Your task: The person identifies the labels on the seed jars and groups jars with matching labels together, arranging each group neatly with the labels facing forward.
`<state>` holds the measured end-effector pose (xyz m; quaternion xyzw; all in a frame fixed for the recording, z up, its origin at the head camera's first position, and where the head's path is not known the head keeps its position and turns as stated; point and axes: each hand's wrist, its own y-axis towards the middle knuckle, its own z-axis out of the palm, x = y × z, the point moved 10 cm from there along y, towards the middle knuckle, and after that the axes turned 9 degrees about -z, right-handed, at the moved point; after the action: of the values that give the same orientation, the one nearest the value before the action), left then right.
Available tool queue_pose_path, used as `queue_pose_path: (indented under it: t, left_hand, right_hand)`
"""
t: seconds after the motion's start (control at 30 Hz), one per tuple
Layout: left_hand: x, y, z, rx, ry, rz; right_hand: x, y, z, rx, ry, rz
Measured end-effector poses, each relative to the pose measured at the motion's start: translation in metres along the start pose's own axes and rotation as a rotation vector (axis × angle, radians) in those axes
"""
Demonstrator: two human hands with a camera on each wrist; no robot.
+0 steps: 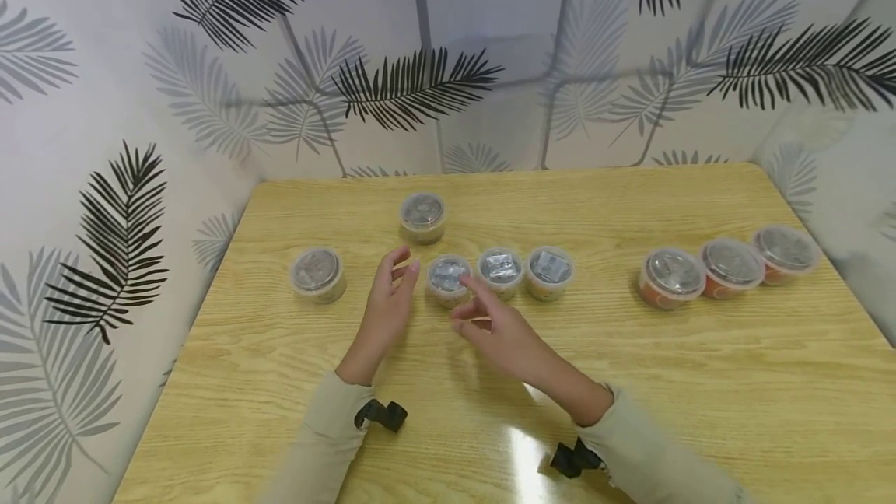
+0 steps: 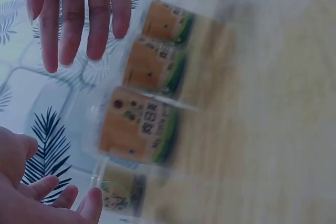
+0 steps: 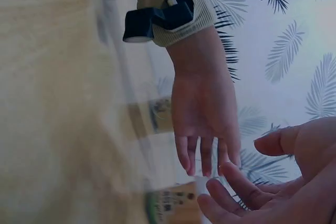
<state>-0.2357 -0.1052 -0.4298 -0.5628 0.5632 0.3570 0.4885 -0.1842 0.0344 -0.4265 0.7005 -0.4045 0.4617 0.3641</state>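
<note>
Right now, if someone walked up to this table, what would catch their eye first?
Two open hands, the left hand and the right hand, hover mid-table around the nearest of three small lidded cups set in a row. Three orange tubs line up at the table's right, and bold black palm-leaf wallpaper fills the wall behind.

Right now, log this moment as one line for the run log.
left hand: open, beside cup row | right hand: open, fingertip at nearest cup | holding: nothing | elsewhere: three orange cups on table
</note>
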Motion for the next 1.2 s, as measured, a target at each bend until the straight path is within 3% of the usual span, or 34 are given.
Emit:
queue_pose_path:
  t: [0.17, 0.37, 0.57, 0.73, 0.83, 1.03, 1.2]
  left_hand:
    - [0.003, 0.019, -0.017, -0.039, 0.039, 0.065]
    - [-0.012, 0.033, -0.029, -0.075, 0.053, 0.113]
    - [-0.014, 0.055, -0.026, -0.107, 0.058, 0.046]
    - [0.001, 0.076, -0.018, -0.127, 0.055, -0.050]
    - [0.010, 0.084, -0.016, -0.136, 0.071, -0.087]
    - [0.023, 0.091, -0.018, -0.168, 0.077, -0.124]
    - [0.027, 0.098, -0.013, -0.145, 0.052, -0.084]
  right_hand:
    - [0.020, 0.023, -0.022, -0.019, 0.019, -0.069]
    - [0.028, 0.057, -0.046, -0.025, 0.000, -0.043]
    - [0.016, 0.089, -0.046, 0.052, -0.102, 0.075]
    - [-0.003, 0.113, -0.035, 0.144, -0.138, 0.165]
    - [-0.013, 0.126, -0.033, 0.154, -0.172, 0.209]
    - [-0.032, 0.145, -0.033, 0.150, -0.234, 0.283]
    - [-0.040, 0.151, -0.026, 0.166, -0.235, 0.289]
